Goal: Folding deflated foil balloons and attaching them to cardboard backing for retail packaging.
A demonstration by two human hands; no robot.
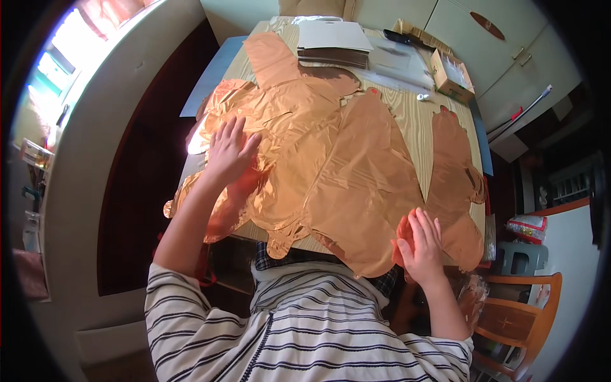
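Observation:
Flat, wrinkled foil balloons (356,172) in a shiny copper colour spread over the table. My left hand (230,151) lies with its fingers stretched on the crumpled foil at the left. Beside the table's near right edge, my right hand (420,247) has its fingers extended and thumb apart, next to the foil's lower right corner. Its reddish reflection shows in the foil beside it; I cannot tell whether the palm touches. Farther right lies another narrow copper foil balloon (453,172). Neither hand grips anything visible.
On the wood-grain table (414,124), a stack of white sheets (334,38) stands at the back, with clear plastic bags (401,60) beside it. A cardboard box (453,76) sits at the back right. A wooden chair (515,318) stands at the lower right.

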